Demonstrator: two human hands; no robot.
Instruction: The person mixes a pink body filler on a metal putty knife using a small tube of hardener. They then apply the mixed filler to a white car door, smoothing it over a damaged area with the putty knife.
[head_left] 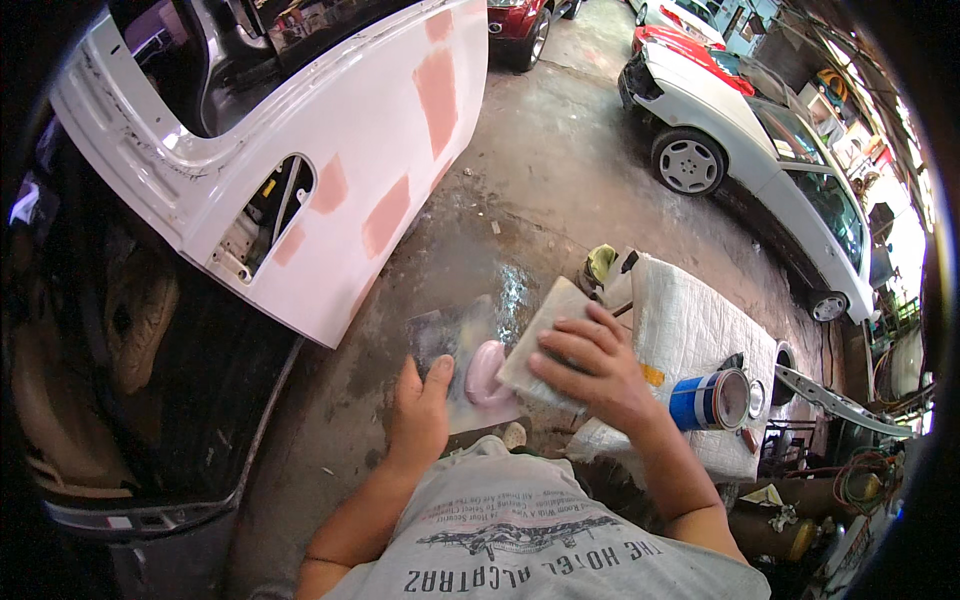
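A clear sheet point(428, 335) is pinched at its left side by the left hand point(420, 410), apparently to keep level the pink paste point(485, 375) between the hands, near centre; a pale slab point(548, 325) is clamped in the right hand point(595, 370), edge toward the paste.

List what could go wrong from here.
The left hand grips the flat sheet at one side; a tilt could let the pink paste slide off. The pale slab in the right hand is close beside the paste and might push some over the edge. The blue can is near the right forearm, which could knock it.
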